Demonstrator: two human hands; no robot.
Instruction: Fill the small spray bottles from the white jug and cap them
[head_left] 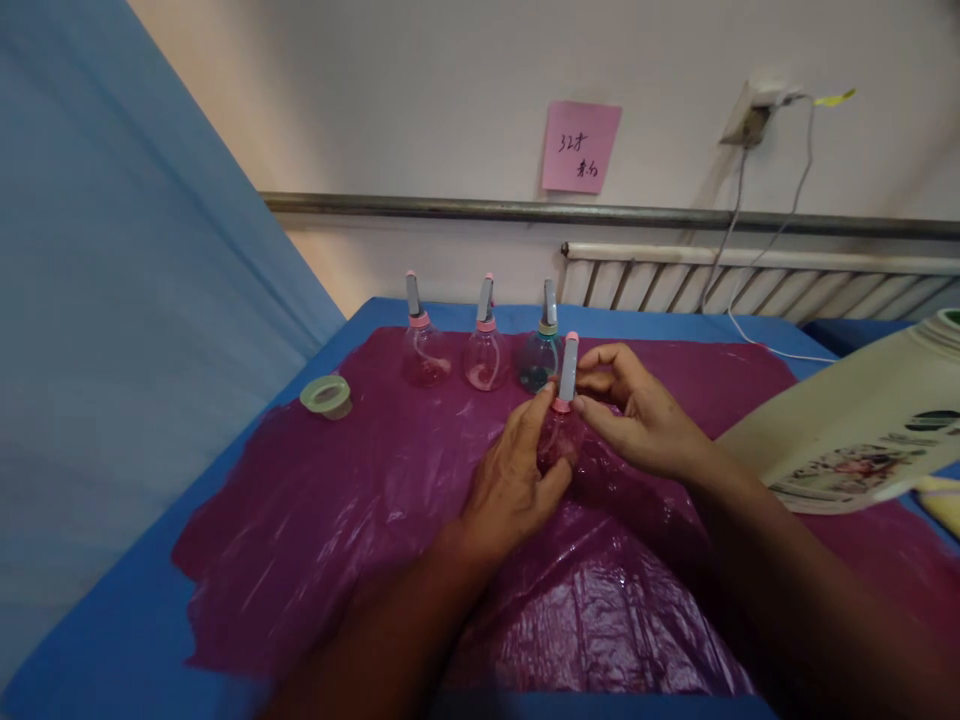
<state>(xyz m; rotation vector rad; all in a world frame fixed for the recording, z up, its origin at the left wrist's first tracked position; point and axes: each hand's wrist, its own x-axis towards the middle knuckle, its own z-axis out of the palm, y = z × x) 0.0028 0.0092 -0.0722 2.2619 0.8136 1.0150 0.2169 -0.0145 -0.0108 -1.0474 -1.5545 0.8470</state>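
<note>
My left hand is wrapped round a small clear pink cup with a pink collar and a grey stem sticking up. My right hand pinches the cup's top at the base of the stem from the right. Both hands hold it just above a crumpled purple plastic sheet. Behind them stand three similar cups in a row: a pink one on the left, a pink one in the middle, and a teal one on the right.
A pale green ring-shaped piece lies at the sheet's left edge. The sheet covers a blue table. A large cream container with a printed label lies at the right. A blue curtain hangs on the left; a pink note is on the wall.
</note>
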